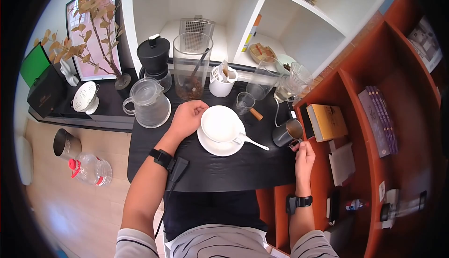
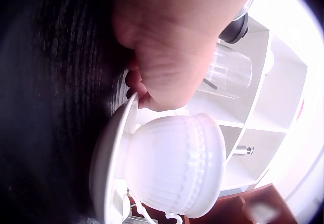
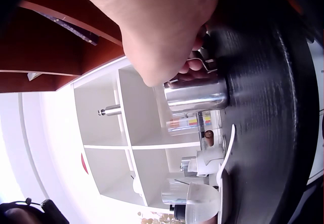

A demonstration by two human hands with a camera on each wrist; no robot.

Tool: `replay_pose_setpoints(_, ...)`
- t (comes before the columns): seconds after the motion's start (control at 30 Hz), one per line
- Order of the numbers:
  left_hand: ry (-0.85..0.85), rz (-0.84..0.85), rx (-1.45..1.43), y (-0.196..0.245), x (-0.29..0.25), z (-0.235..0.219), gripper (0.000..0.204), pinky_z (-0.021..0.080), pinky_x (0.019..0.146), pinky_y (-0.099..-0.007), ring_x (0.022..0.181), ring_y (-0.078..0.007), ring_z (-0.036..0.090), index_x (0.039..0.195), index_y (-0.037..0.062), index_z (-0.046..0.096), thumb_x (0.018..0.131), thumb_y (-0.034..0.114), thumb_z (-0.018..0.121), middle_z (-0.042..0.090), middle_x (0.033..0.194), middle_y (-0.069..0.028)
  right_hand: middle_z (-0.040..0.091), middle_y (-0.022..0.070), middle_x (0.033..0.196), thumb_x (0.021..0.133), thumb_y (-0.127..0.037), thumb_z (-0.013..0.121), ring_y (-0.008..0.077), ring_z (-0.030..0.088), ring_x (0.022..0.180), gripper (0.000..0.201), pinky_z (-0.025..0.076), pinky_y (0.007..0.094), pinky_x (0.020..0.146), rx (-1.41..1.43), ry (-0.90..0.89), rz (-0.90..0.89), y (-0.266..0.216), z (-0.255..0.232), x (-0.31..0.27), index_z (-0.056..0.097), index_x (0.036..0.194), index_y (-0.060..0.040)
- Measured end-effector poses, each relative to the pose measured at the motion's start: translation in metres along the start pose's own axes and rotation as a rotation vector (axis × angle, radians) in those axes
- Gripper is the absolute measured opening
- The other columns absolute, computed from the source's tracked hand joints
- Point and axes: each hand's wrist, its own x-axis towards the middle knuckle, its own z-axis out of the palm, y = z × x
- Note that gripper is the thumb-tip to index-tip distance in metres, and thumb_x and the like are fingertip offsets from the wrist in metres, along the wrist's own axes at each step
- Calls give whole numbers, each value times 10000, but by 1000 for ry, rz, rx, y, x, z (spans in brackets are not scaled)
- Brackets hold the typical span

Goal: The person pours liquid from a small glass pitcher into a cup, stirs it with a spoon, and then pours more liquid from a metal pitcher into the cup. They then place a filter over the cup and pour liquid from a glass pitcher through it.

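A white cup (image 1: 219,123) with ribbed sides stands on a white saucer (image 1: 213,147), and a white spoon (image 1: 256,142) lies with its handle past the saucer's right edge. At the saucer's far left rim, my left hand (image 1: 187,117) pinches the edge with curled fingers; the left wrist view shows the fingertips there, beside the cup (image 2: 174,163). To the right, a stainless steel milk pitcher (image 1: 287,132) stands at the table's edge. My right hand (image 1: 304,157) grips its handle, and the pitcher (image 3: 197,96) looks upright on the black table (image 3: 263,112).
Behind the cup are a glass jug (image 1: 148,103), black coffee grinder (image 1: 154,54), tall clear cylinder (image 1: 191,57), white mug with packets (image 1: 221,87) and small wooden-handled glass pitcher (image 1: 245,102). A reddish bookshelf (image 1: 358,136) borders the right; a plastic bottle (image 1: 96,169) stands on the left floor.
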Motion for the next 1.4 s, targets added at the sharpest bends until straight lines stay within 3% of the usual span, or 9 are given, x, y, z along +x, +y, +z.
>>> replay_pose_setpoints(0.13,-5,-2,1,-2,1,0,125,530,665,-285,684,-98,642,1005,-2,784,958,81,704,754,817,-64,612,-11,791,1123,-200,519,32,451,660,299,358,223,607,-49,95,-150,3,9,1,611,891,-37)
replay_pose_setpoints(0.5,-22,3,-70,-14,4,2,112,485,649,-234,700,-41,566,1017,-7,780,970,65,708,706,797,2,574,-48,785,1152,-304,513,9,409,628,346,302,197,556,193,-63,11,3,6,0,653,955,-55)
replay_pose_setpoints(1.13,-39,-24,-40,-7,3,1,115,515,661,-255,696,-55,606,1004,-6,779,963,73,707,732,791,-21,587,-28,766,1158,-334,476,23,440,620,403,340,200,551,153,-102,2,7,3,2,674,966,-40)
replay_pose_setpoints(1.33,-41,-21,-50,-4,3,2,122,505,645,-249,681,-50,592,1002,-5,780,952,92,725,726,779,-14,599,-28,785,1145,-314,529,27,454,642,360,351,203,575,154,-46,5,11,4,1,670,954,-44)
replay_pose_setpoints(1.4,-52,-30,-98,-4,2,2,126,501,646,-247,680,-48,583,1000,-6,780,952,98,726,723,783,-17,607,-30,796,1129,-280,575,34,474,669,314,369,210,608,123,83,-52,14,7,2,666,942,-44)
